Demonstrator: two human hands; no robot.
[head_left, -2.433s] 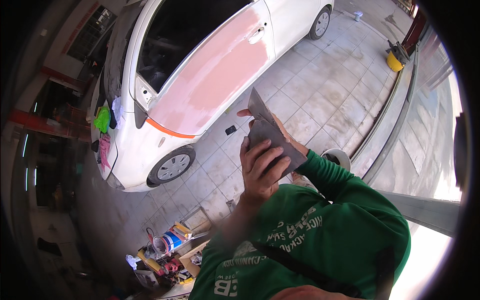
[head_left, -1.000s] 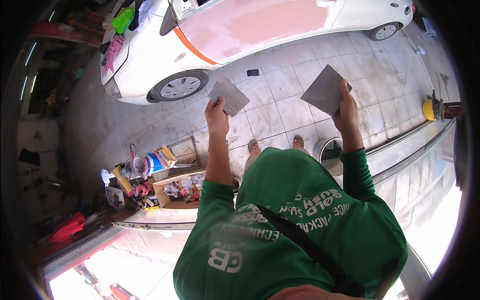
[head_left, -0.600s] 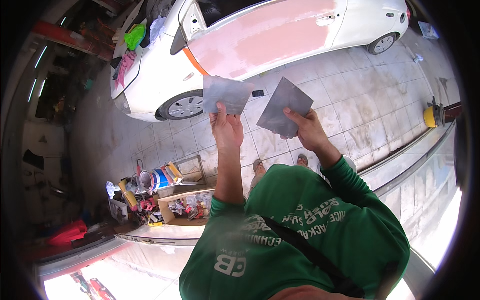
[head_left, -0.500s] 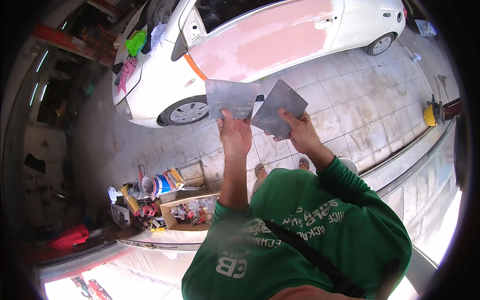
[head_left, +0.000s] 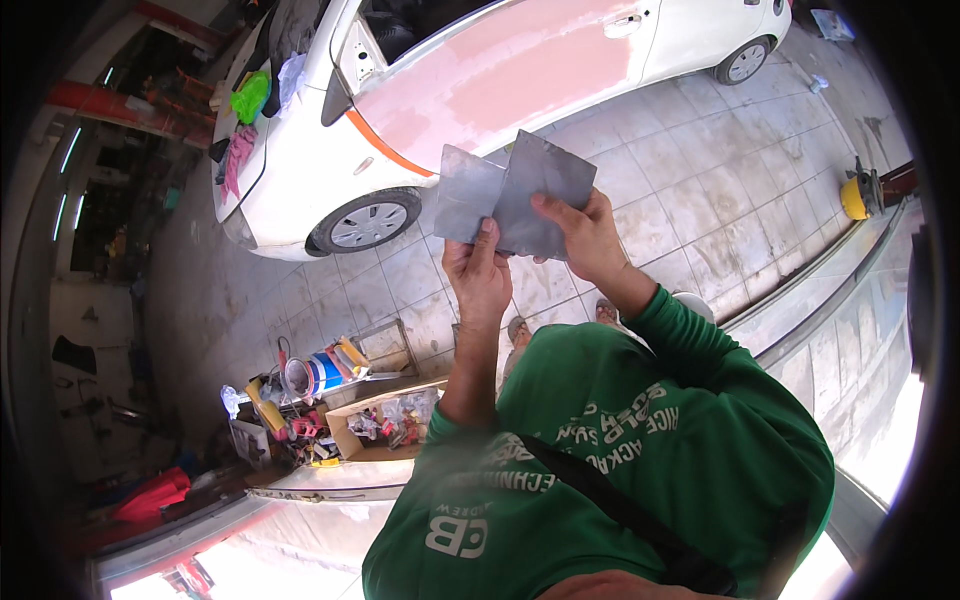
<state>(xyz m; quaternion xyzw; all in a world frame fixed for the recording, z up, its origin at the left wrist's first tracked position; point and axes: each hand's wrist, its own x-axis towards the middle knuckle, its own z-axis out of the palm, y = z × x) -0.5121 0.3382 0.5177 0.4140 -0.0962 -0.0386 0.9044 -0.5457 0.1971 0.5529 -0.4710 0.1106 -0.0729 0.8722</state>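
Presently, at ten o'clock: crumpled pink cloth on the smooth white car. Between seven and eight: open cardboard box of jumbled scraps. At twelve, my left hand, thumb on top, grips a thin, smudged grey sheet. At one, my right hand clasps a darker four-cornered sheet, overlapping the first. Half past two: rounded yellow container.
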